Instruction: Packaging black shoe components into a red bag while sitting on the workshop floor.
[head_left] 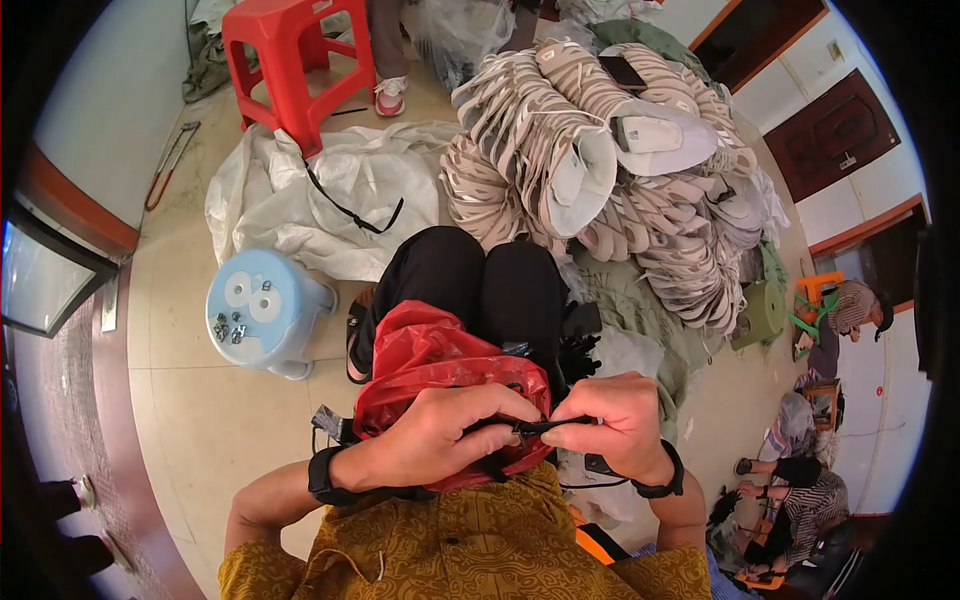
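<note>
Over my lap, both hands pinch a narrow black strap (548, 426) between thumb and fingers. My left hand (440, 432) is closed on its left part, where a small dark metal piece, perhaps a buckle, shows at the fingertips. My right hand (622, 418) grips the strap a short way to the right. Beneath them a red plastic bag (425, 335) lies crumpled across my thighs, with more black straps partly visible inside. Part of the strap is hidden by my fingers.
A light blue stool (270, 305) with several small metal pieces stands left. Beyond are a white sack (340, 190) with a black strap on it and a red stool (300, 60). Bundled beige shoe uppers (540, 140) are piled ahead right. People sit far right; another person's shoe (390, 97) shows ahead.
</note>
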